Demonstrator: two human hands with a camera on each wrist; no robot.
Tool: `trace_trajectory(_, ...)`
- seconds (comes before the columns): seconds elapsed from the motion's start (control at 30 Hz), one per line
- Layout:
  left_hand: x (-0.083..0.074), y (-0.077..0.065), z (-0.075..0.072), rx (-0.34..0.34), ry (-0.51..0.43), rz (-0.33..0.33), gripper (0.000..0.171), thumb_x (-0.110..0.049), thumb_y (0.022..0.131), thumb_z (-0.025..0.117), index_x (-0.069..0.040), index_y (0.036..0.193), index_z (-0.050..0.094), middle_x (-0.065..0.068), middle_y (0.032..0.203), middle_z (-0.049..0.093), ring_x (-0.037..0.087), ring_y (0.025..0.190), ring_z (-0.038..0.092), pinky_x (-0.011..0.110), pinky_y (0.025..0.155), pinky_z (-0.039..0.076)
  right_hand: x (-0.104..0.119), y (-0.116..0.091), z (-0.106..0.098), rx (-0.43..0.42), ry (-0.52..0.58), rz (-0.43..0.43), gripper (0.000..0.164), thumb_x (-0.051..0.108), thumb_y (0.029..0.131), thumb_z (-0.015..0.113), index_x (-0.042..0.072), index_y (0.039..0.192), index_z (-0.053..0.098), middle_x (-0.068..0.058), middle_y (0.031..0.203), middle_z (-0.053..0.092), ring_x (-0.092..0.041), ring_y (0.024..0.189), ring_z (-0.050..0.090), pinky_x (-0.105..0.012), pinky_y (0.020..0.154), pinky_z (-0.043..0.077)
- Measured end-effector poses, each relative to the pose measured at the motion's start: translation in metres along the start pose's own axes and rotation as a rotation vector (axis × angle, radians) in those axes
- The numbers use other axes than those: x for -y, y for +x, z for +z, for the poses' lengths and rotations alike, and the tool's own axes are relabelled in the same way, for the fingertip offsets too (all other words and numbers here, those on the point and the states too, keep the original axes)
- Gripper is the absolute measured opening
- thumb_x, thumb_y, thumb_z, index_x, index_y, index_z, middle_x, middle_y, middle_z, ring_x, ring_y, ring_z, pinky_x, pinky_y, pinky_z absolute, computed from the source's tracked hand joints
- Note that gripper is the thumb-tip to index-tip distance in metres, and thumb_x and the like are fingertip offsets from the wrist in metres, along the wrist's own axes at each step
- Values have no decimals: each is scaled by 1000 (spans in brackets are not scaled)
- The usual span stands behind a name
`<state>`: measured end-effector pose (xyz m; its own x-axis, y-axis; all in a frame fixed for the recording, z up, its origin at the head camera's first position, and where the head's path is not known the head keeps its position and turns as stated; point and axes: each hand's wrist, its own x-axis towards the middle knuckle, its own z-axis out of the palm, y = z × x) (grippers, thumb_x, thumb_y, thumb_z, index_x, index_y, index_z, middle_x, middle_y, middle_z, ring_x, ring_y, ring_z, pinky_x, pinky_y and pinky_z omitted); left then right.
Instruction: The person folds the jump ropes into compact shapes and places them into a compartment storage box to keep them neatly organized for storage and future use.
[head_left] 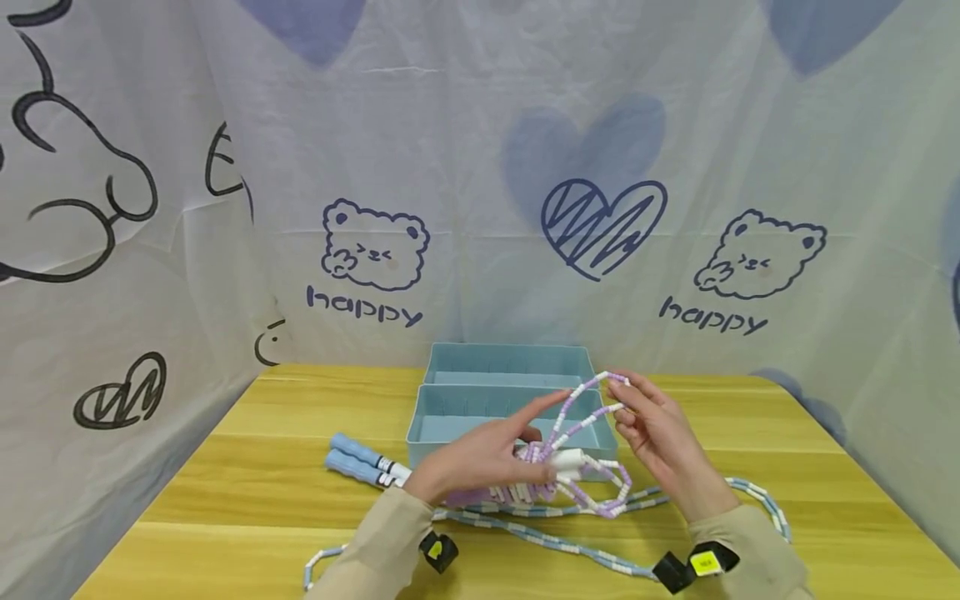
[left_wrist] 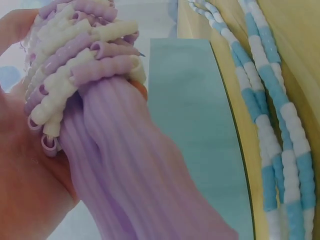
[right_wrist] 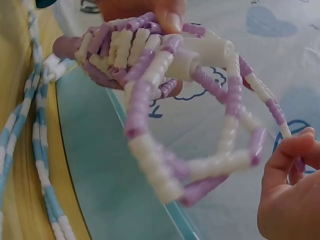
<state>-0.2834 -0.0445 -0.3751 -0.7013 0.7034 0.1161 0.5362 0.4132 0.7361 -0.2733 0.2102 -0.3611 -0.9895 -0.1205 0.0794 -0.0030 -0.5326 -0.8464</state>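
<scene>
A purple-and-white beaded jump rope (head_left: pixel 534 454) is wound round its own two handles, and my left hand (head_left: pixel 487 454) grips the wound bundle. In the left wrist view the ribbed purple handles (left_wrist: pixel 130 150) stick out below the coils. White handle ends (right_wrist: pixel 212 52) show at the other side in the right wrist view, where a loose beaded loop hangs beside them. My right hand (head_left: pixel 660 429) pinches another loop of the same rope between thumb and fingers, drawn out to the right of the bundle.
A light blue two-compartment box (head_left: pixel 510 400) stands behind the hands at the table's back. A blue-and-white beaded jump rope (head_left: pixel 555 543) lies along the table (head_left: pixel 240 500), its blue handles (head_left: pixel 356 458) to the left. A printed cloth (head_left: pixel 480 167) hangs behind.
</scene>
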Motion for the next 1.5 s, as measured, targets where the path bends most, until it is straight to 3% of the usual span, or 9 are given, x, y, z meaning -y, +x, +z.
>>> trace_trajectory(0.2,-1,-2,-1,19,-114,48,74,-49,91,63,-61,147,18,-9,155,33,18,128,47,41,90,48,-7,7,-10,83,26,-32,10,9,102,53,8,111,57,-3,88,65,-6,63,57,-13,55,48)
trace_trajectory(0.33,-1,-3,-2,45,-152,79,60,-47,94,59,-57,146,31,-17,153,32,16,124,49,38,88,48,-16,8,-15,35,-313,-126,21,14,98,62,3,115,62,-3,89,68,-9,64,60,-19,55,50)
trace_trajectory(0.43,0,-2,-3,34,-196,90,50,-43,94,59,-50,141,44,-11,141,47,17,110,57,38,81,52,-20,8,-17,4,-607,-160,31,23,95,68,0,116,66,-7,95,70,-16,75,65,-27,67,54)
trace_trajectory(0.57,3,0,-6,-9,-266,87,36,-38,94,60,-41,130,55,1,114,61,21,88,63,40,68,56,-23,7,-17,41,-792,-117,40,31,97,64,-5,115,68,-15,101,71,-24,87,69,-34,77,55)
trace_trajectory(0.83,7,-2,-10,-128,-273,4,25,-40,94,62,-38,118,57,8,101,61,25,75,67,41,59,57,-21,7,-16,115,-821,-45,51,38,103,50,-10,110,67,-17,93,72,-25,84,70,-33,76,56)
trace_trajectory(1.13,9,-1,-10,-239,-331,-80,21,-35,94,65,-28,113,60,13,97,62,27,69,67,43,53,56,-18,4,-10,280,-852,-52,37,20,93,69,-8,116,64,-17,98,71,-42,89,67,-49,79,55)
trace_trajectory(1.3,8,-1,-11,-212,-419,-107,23,-32,94,65,-23,114,59,17,94,62,26,67,66,42,52,56,-25,1,-3,193,-1093,-220,19,18,90,73,4,103,68,-4,81,68,-26,70,65,-37,61,56)
trace_trajectory(1.4,7,-1,-12,-182,-476,-121,26,-31,94,65,-19,115,59,17,94,62,26,66,66,39,52,56,-27,-1,2,103,-1291,-436,6,18,92,71,13,95,69,4,70,58,-13,60,52,-27,50,46)
trace_trajectory(1.5,7,-1,-11,-162,-513,-134,27,-30,94,64,-14,115,59,16,91,63,23,63,65,35,52,55,-30,-2,2,66,-1424,-690,15,13,91,72,14,106,72,6,75,57,-8,56,45,-23,48,41)
